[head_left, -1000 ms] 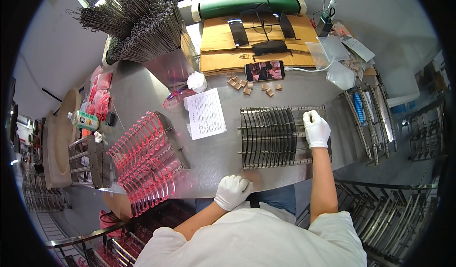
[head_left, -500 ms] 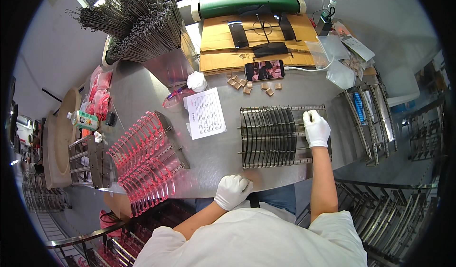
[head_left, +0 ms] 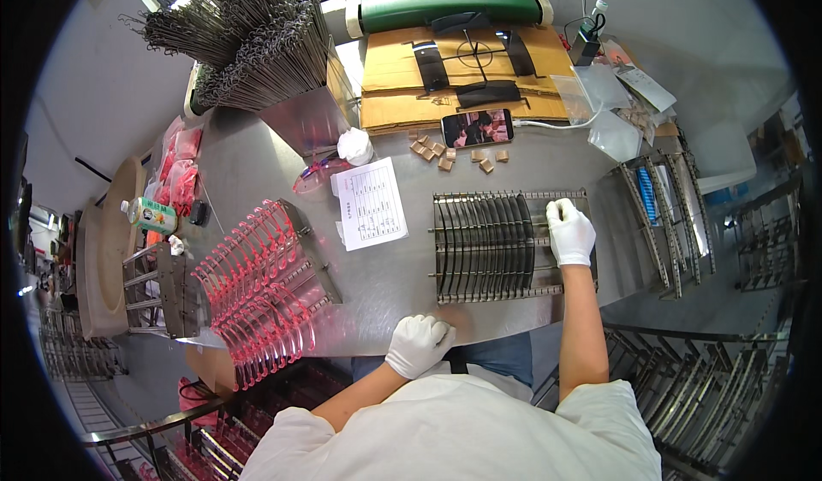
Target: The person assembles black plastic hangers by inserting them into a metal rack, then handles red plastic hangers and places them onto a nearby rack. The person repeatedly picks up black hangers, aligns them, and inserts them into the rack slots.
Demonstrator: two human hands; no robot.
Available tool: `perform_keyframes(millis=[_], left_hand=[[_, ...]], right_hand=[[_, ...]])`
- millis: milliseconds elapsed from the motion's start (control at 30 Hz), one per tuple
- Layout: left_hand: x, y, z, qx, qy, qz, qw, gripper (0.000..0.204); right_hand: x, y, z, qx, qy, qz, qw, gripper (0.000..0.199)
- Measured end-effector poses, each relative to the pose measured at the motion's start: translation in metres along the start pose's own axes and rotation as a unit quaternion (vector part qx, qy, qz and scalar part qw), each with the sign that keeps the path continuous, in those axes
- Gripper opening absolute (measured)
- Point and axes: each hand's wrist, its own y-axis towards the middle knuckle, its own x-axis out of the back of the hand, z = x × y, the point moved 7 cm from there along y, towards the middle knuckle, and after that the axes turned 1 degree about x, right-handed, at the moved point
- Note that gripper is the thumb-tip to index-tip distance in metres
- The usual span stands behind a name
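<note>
A metal rack (head_left: 541, 289) lies on the steel table in front of me, with a row of curved black strips (head_left: 488, 246) set across its left and middle parts. My right hand (head_left: 572, 234), in a white glove, is over the rack's right part, beyond the last strip. Its fingers are bent and pressed together; whether they pinch something small is hidden. At the table's near edge, my left hand (head_left: 418, 344), gloved too, rests curled in a loose fist, apart from the rack, with nothing showing in it.
Left stands a rack of pink-coated clear curved pieces (head_left: 265, 288). Beyond are a paper form (head_left: 371, 203), small tan blocks (head_left: 445, 163), a phone (head_left: 477, 127), cardboard (head_left: 385, 96), a bin (head_left: 304, 117) of wire hooks and a green belt (head_left: 445, 2). More racks (head_left: 664, 224) lean at right.
Both hands and the rack of black strips stay where they were. Dark pieces on the green belt at the far end show slightly more, a little nearer.
</note>
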Motion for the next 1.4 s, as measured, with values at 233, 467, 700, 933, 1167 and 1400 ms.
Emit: perform_keyframes(millis=[233,467,700,933,1167,1400], left_hand=[[-0.004,-0.003,0.001,0.004,0.020,0.008,1.000,0.026],[-0.003,-0.003,0.000,0.003,0.019,0.005,1.000,0.026],[-0.003,-0.002,0.000,0.005,0.022,0.011,1.000,0.026],[-0.005,-0.003,0.005,0.004,-0.004,0.005,1.000,0.020],[-0.003,0.007,0.007,-0.010,-0.018,0.015,1.000,0.023],[-0.003,0.009,0.009,-0.001,0.017,0.038,0.999,0.026]], right_hand=[[-0.001,0.000,-0.002,0.004,0.013,-0.008,1.000,0.028],[0.000,0.000,-0.002,0.001,0.001,-0.001,1.000,0.029],[0.001,-0.001,-0.001,0.002,0.002,-0.004,1.000,0.027],[0.026,0.044,0.001,-0.033,0.331,-0.069,0.940,0.015],[-0.023,0.198,0.115,0.265,-0.004,0.085,0.960,0.046],[-0.093,0.264,0.164,0.342,-0.143,0.311,0.875,0.081]])
